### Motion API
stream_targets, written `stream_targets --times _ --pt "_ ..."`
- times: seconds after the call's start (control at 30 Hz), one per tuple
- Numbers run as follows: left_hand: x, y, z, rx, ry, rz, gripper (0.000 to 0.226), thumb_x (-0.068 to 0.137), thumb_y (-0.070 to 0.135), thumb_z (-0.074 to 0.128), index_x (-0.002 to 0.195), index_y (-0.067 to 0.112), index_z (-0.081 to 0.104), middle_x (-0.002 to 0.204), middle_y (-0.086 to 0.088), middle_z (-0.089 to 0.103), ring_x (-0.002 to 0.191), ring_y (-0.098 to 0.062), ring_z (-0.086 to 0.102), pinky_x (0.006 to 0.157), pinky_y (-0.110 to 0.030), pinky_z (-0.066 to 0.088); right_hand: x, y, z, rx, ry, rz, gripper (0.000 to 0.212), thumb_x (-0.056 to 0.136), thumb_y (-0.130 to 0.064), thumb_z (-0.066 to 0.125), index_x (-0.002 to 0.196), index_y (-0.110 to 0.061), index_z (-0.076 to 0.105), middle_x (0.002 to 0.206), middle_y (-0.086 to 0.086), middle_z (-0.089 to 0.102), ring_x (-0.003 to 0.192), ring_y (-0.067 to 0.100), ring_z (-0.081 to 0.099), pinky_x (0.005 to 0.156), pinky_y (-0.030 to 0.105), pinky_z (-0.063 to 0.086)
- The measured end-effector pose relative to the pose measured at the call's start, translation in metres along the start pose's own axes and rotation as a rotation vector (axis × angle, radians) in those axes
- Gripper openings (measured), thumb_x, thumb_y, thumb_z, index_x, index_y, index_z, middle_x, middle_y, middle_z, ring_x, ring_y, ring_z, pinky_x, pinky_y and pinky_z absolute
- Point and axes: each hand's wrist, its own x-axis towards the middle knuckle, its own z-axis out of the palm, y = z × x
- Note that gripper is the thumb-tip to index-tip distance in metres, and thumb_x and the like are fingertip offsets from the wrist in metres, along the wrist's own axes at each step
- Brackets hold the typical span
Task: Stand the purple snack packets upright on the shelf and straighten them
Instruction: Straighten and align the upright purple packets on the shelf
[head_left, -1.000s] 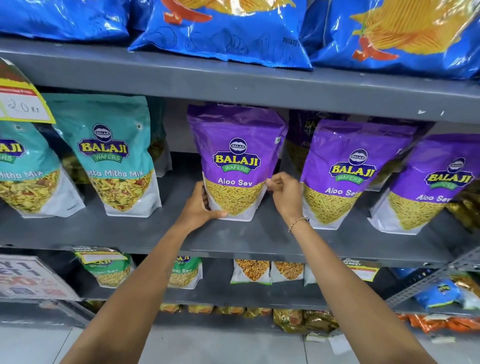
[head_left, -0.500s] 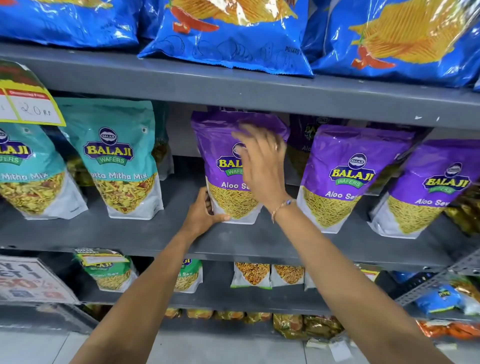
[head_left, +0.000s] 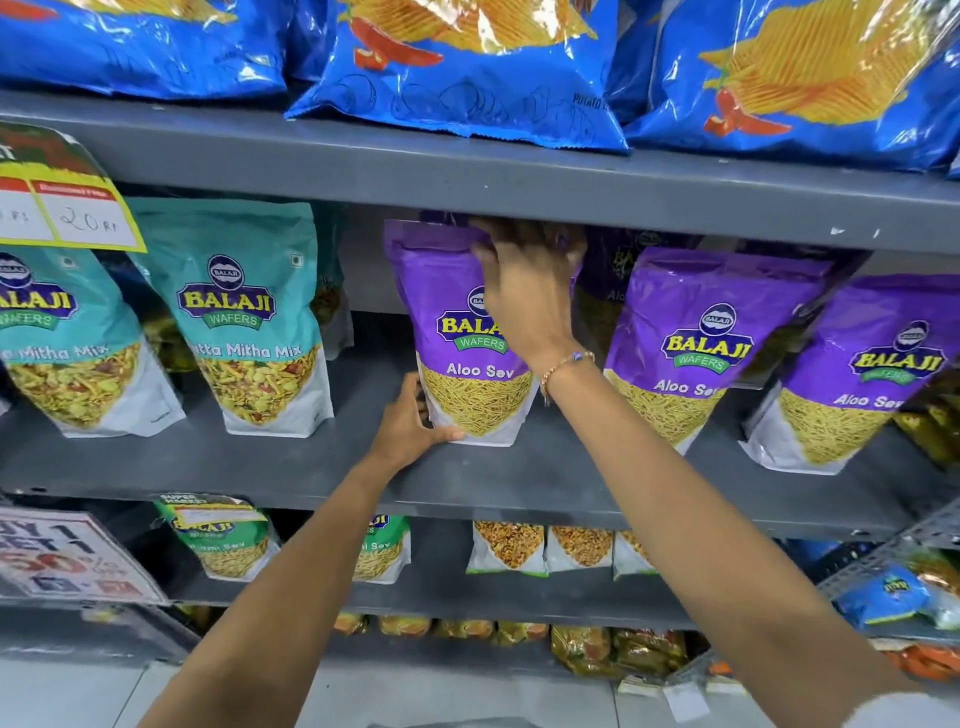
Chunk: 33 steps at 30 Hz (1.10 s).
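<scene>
Purple "Balaji Wafers Aloo Sev" packet (head_left: 457, 332): left hand (head_left: 410, 426) fingers grip base, right hand (head_left: 524, 291) fingers clasp top.

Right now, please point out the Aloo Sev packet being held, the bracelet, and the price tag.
Aloo Sev packet (head_left: 441, 270): head view, purple upper front.
Bracelet (head_left: 563, 362): head view, chain on right wrist.
Price tag (head_left: 85, 221): head view, white handwritten field.

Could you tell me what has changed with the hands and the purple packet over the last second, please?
The right hand left the packet's lower right edge and rose to its top, fingers now curled over the upper edge of the leftmost purple packet just under the shelf above. The left hand stayed at the packet's lower left corner. The two other purple packets kept their lean.
</scene>
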Motion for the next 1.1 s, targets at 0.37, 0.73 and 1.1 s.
stream_targets --times 0.37,0.73,1.1 --pt "0.0 0.003 0.0 0.017 0.02 -0.031 0.085 0.056 0.024 0.09 0.122 0.019 0.038 0.125 -0.001 0.058 0.108 -0.018 0.058 0.087 -0.029 0.049 -0.16 0.168 -0.01 0.302 0.667 0.875 0.008 0.095 -0.006 0.043 0.1 -0.003 0.049 0.099 0.024 0.045 0.092 0.027 0.05 0.083 0.023 0.043" --pt "-0.005 0.01 -0.003 -0.013 0.065 -0.053 0.081 0.047 0.018 0.093 0.111 0.018 0.043 0.109 0.003 0.061 0.095 -0.008 0.06 0.082 -0.024 0.052 -0.181 0.218 -0.019 0.91 -0.311 1.018 0.106 0.039 -0.058 0.086 0.122 -0.017 0.035 0.112 -0.009 0.059 0.1 0.002 0.058 0.07 0.009 0.052" --pt "-0.01 0.007 0.001 -0.036 0.048 -0.054 0.082 0.053 0.018 0.091 0.116 0.02 0.039 0.117 0.002 0.057 0.107 -0.014 0.057 0.094 -0.031 0.05 -0.182 0.223 -0.012 0.965 -0.356 0.974 0.109 0.037 -0.059 0.087 0.128 -0.021 0.04 0.121 -0.002 0.062 0.109 0.011 0.06 0.08 0.02 0.052"
